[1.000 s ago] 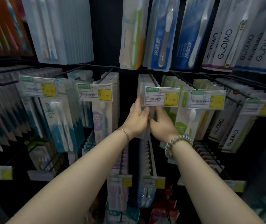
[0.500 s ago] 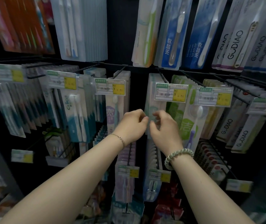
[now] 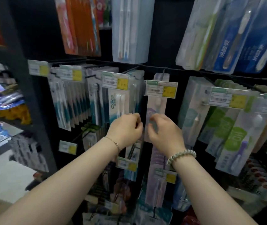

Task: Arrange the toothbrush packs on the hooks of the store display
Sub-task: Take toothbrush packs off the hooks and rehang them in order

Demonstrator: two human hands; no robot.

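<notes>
The display is a dark back panel crossed by a rail. Wire hooks stick out from the rail toward the viewer, and packs are threaded on through a hole at the top, so each hangs flat and face-out and slides along the wire.

The purple pack hangs near the middle of that rail, on a hook, between a blue-and-white pack toward the display's left edge and a clear pack toward its right. Its long axis runs straight up and down. The brush inside points head-up, just under the price tag at the hook's tip, and the handle end drops behind the hands.

The right hand has fingers and thumb curled in on the pack's lower front and appears to pinch it, probably to steady it and square it on the wire.

The left hand sits just beside the pack's left edge with its fingers curled tight. The blur makes it impossible to tell whether they grip the pack or only brush it.
</notes>
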